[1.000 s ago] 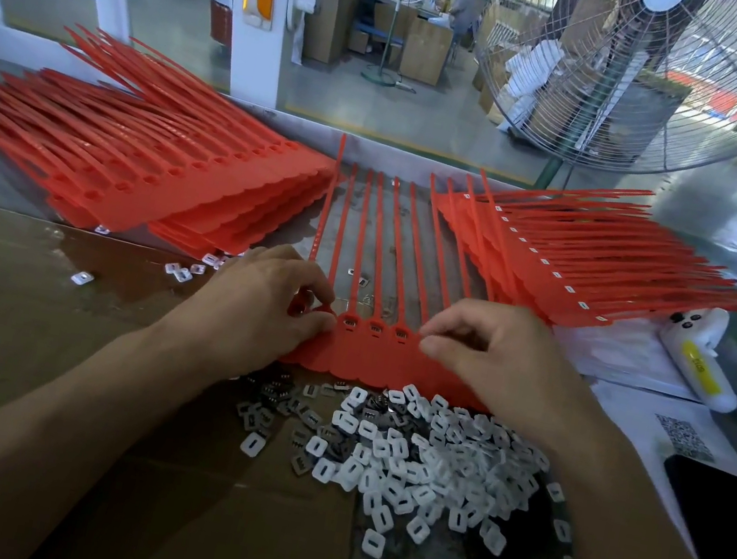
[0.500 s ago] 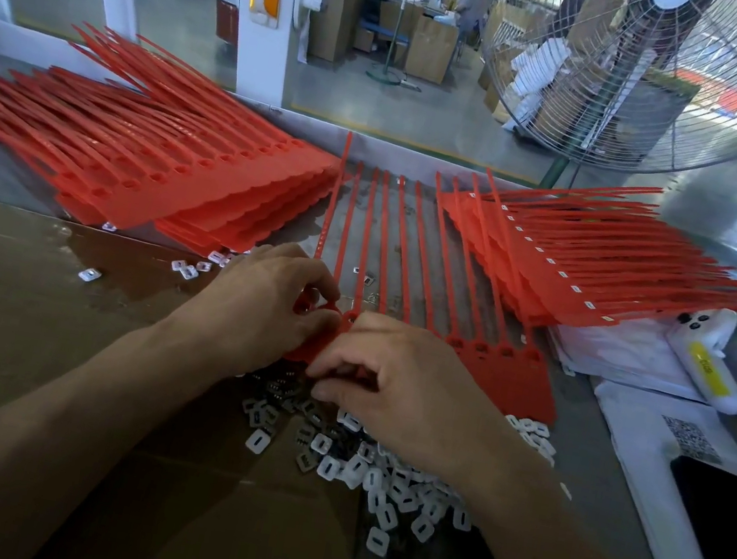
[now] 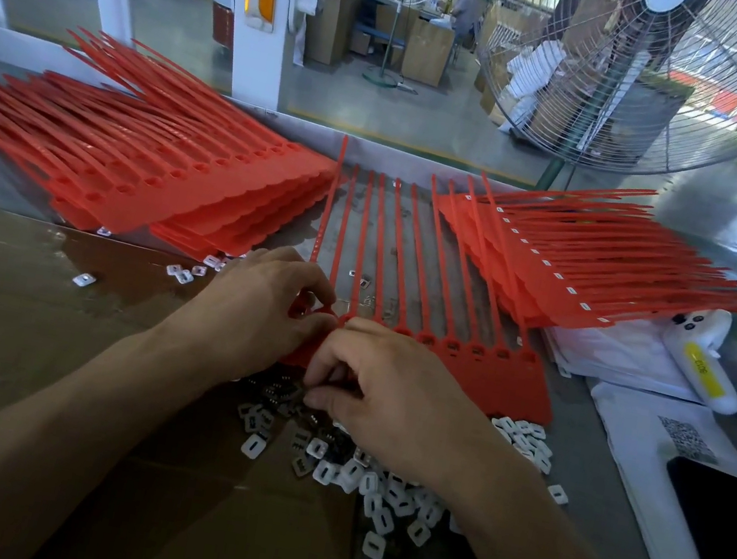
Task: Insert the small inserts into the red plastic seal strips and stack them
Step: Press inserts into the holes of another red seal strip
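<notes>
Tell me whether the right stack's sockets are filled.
Filled: the right stack shows white inserts along its top strip's sockets; lower layers are hidden.

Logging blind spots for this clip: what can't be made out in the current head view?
- Left sockets of the seal strip sheet: covered by both hands.
- Whether the right hand pinches an insert: fingertips curl underneath.
- Middle of the insert pile: under the right wrist.
- Black phone: cut by the right edge.

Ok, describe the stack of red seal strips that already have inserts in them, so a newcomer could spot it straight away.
Start at the big wire-guard fan at the back right. Just below it on the bench lies the right-hand stack of red seal strips, fanned toward the right. Unlike the left-hand stack, whose sockets are empty holes, a row of small white inserts dots its top strip.
</notes>
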`<state>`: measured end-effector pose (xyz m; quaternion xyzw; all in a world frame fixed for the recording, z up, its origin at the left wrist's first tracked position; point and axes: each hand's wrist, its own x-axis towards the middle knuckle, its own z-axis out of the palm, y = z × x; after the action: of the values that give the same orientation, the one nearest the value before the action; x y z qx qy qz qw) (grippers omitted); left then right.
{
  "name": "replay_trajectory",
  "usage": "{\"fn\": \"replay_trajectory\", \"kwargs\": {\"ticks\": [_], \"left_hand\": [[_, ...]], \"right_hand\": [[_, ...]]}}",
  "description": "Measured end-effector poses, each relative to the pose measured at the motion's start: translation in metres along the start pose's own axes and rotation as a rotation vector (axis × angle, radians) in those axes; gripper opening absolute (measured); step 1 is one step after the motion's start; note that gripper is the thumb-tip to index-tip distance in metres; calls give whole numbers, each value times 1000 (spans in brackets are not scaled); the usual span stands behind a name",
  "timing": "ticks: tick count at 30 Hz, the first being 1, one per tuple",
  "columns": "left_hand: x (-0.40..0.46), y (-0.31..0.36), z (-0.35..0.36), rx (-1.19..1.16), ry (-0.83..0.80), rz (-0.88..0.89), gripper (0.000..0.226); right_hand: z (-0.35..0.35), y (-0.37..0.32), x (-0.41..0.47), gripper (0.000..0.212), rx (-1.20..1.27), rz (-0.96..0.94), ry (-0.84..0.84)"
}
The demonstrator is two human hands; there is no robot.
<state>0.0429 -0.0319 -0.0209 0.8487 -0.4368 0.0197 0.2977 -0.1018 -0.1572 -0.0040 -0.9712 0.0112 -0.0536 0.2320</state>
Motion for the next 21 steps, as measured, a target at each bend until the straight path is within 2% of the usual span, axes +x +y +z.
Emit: {"fn": "replay_trajectory", "kwargs": {"ticks": [5, 9, 11, 14, 16, 21], "left_hand": [[0, -1, 0, -7, -3, 0, 26], [0, -2, 1, -2, -2, 9, 26], [0, -3, 1, -4, -3, 11, 25], [0, -4, 1, -4, -12, 1, 26], [0, -5, 2, -4, -13, 3, 28], [0, -5, 1, -2, -11, 6, 28]], "right_hand": [[-1, -2, -3, 13, 0, -39, 7], [-4, 3, -6, 15, 188, 11, 52], [-10, 12, -7, 17, 254, 85, 161], [-28, 35, -7, 9, 241, 242, 399], [-43, 55, -11, 15, 237, 344, 514], [-68, 97, -33, 21, 234, 616, 581]]}}
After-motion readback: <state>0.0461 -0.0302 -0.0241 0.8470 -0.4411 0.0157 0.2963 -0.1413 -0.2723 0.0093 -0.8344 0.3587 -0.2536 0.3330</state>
